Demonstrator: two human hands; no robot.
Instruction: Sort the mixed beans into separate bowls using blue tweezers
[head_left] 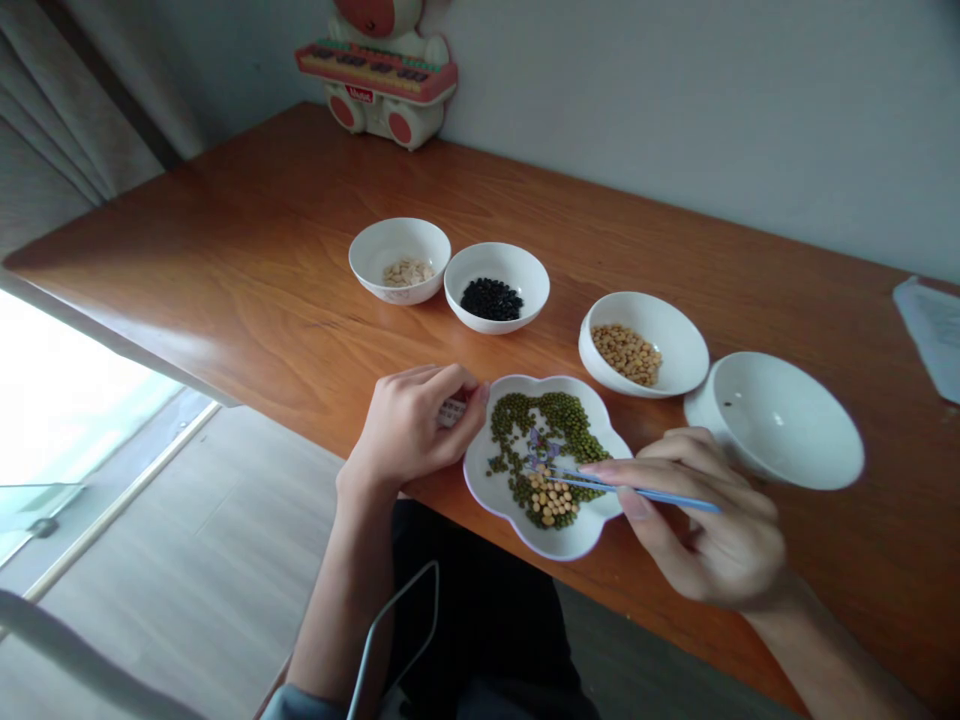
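Observation:
A flower-shaped white plate [559, 545] sits at the near edge of the wooden table [247, 260]. It holds mostly green beans [559, 415] and a small cluster of yellow soybeans [553, 502]. My right hand [712, 525] grips blue tweezers [637, 491], whose tips reach over the beans near the plate's middle. My left hand [412, 425] rests curled against the plate's left rim, fingers closed with a small white object partly hidden under them.
Behind the plate stand several white bowls: pale seeds [400, 260], black beans [496, 287], soybeans [643, 343], and a nearly empty one [780, 420]. A toy keyboard figure [379, 70] stands by the wall. A white paper [934, 330] lies at far right.

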